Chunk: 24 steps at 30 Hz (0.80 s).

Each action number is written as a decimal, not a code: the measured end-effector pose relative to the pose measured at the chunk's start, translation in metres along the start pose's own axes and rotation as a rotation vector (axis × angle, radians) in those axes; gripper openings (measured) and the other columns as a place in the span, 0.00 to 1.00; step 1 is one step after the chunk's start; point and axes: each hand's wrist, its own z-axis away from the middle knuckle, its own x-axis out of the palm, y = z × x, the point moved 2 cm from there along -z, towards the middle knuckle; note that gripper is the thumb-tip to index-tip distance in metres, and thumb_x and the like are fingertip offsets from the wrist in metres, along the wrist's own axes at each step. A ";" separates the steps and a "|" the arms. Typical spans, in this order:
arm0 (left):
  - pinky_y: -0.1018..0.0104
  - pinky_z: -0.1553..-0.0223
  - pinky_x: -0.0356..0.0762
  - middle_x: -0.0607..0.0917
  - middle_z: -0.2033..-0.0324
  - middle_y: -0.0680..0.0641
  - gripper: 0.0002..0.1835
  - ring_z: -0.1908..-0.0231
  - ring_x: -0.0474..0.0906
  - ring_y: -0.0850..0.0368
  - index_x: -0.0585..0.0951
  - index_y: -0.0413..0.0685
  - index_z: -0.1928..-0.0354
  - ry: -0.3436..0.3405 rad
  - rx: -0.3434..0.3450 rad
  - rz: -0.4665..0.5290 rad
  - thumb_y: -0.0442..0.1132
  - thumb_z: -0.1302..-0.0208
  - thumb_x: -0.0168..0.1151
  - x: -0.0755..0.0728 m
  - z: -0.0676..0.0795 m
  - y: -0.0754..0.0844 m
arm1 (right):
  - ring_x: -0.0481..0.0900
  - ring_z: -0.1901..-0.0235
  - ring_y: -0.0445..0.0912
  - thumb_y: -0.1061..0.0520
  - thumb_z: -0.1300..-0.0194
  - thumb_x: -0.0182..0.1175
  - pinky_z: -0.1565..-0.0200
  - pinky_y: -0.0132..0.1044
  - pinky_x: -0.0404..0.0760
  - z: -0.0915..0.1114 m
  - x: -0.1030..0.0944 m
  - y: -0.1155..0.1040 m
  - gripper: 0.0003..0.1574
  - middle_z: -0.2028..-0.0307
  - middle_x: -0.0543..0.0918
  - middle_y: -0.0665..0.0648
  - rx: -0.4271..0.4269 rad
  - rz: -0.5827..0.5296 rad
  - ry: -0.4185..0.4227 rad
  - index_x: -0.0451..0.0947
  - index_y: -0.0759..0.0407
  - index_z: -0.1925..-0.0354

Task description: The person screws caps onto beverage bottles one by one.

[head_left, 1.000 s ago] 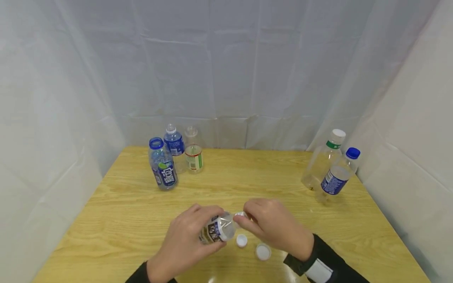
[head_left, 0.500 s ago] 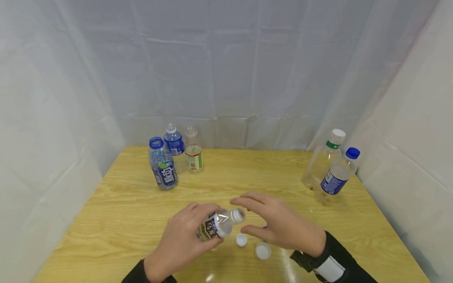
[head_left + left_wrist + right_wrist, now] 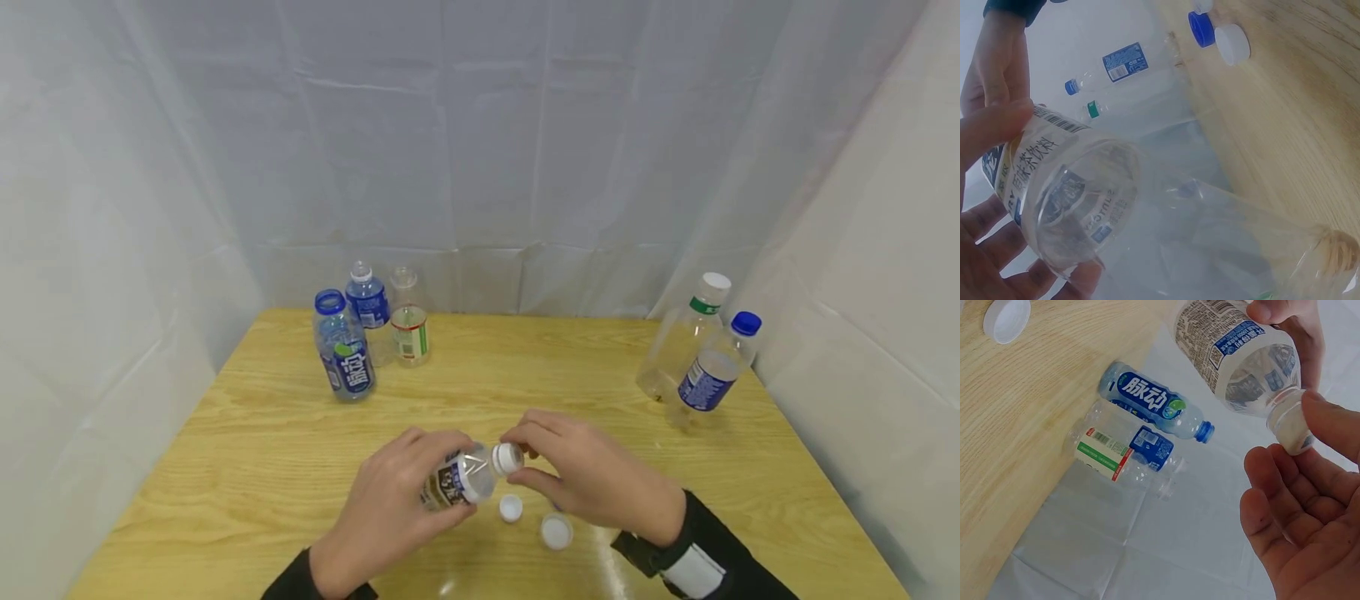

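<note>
My left hand (image 3: pixel 401 492) grips a small clear plastic bottle (image 3: pixel 476 472) round its labelled body. The bottle lies tilted, its neck toward the right. On that neck sits a white cap (image 3: pixel 1291 428), which the thumb and fingers of my right hand (image 3: pixel 592 471) pinch. In the right wrist view, the thumb lies on one side of the cap and the fingertips on the other. Below the hands a small loose white cap (image 3: pixel 511 508) and a wider white cap (image 3: pixel 557 531) lie on the table. A blue cap (image 3: pixel 1201 29) beside them is mostly hidden in the head view.
At the back left of the wooden table (image 3: pixel 247 467) stand a blue-necked bottle (image 3: pixel 347 354), a blue-labelled bottle (image 3: pixel 369 304) and a clear bottle with a green-and-white label (image 3: pixel 410 333), all uncapped. A white-capped bottle (image 3: pixel 678 350) and a blue-capped bottle (image 3: pixel 708 379) stand right.
My right hand pinched the neck end, then opened and drew back to the right, and now has closed on the cap again. The left hand keeps its grip on the bottle.
</note>
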 end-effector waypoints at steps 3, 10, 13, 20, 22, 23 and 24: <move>0.70 0.62 0.81 0.85 0.53 0.62 0.36 0.58 0.77 0.68 0.81 0.61 0.44 0.001 -0.001 0.003 0.51 0.59 0.85 0.000 0.000 0.000 | 0.77 0.64 0.34 0.48 0.30 0.65 0.61 0.23 0.79 -0.001 0.003 0.000 0.17 0.60 0.80 0.45 0.008 0.055 0.004 0.78 0.54 0.48; 0.69 0.61 0.81 0.85 0.52 0.62 0.35 0.59 0.77 0.68 0.81 0.60 0.44 0.005 0.008 0.003 0.52 0.57 0.84 0.000 0.000 0.000 | 0.73 0.66 0.34 0.44 0.24 0.55 0.65 0.25 0.78 0.001 0.008 -0.001 0.18 0.59 0.78 0.45 0.004 0.170 -0.006 0.76 0.54 0.48; 0.69 0.61 0.81 0.85 0.51 0.62 0.35 0.58 0.77 0.68 0.81 0.60 0.44 0.010 0.015 0.003 0.51 0.57 0.84 0.000 0.000 0.001 | 0.73 0.66 0.35 0.43 0.22 0.53 0.65 0.27 0.79 0.000 0.009 -0.003 0.18 0.59 0.78 0.46 0.003 0.198 -0.006 0.76 0.54 0.49; 0.70 0.61 0.81 0.85 0.52 0.62 0.33 0.58 0.77 0.69 0.81 0.60 0.45 0.019 0.010 -0.001 0.50 0.57 0.84 0.001 0.000 0.003 | 0.70 0.69 0.34 0.43 0.21 0.50 0.68 0.25 0.75 -0.001 0.011 -0.003 0.17 0.63 0.76 0.44 0.017 0.209 -0.004 0.76 0.53 0.52; 0.69 0.60 0.81 0.85 0.52 0.62 0.33 0.58 0.77 0.69 0.81 0.60 0.45 0.020 0.013 -0.002 0.50 0.56 0.83 0.001 0.000 0.005 | 0.68 0.71 0.34 0.43 0.21 0.50 0.70 0.24 0.72 -0.001 0.011 -0.003 0.16 0.65 0.74 0.44 0.027 0.202 -0.005 0.76 0.53 0.54; 0.69 0.60 0.81 0.85 0.52 0.62 0.33 0.58 0.77 0.69 0.81 0.60 0.45 0.019 0.014 -0.004 0.50 0.56 0.83 0.002 0.000 0.005 | 0.67 0.71 0.34 0.44 0.21 0.51 0.71 0.23 0.71 -0.001 0.011 -0.003 0.16 0.66 0.74 0.44 0.031 0.201 -0.004 0.76 0.53 0.55; 0.69 0.60 0.81 0.85 0.52 0.62 0.33 0.58 0.77 0.69 0.81 0.60 0.45 0.019 0.016 -0.006 0.50 0.56 0.83 0.002 0.000 0.006 | 0.66 0.72 0.34 0.44 0.21 0.51 0.71 0.23 0.70 -0.001 0.011 -0.003 0.16 0.66 0.74 0.44 0.037 0.199 -0.004 0.76 0.53 0.56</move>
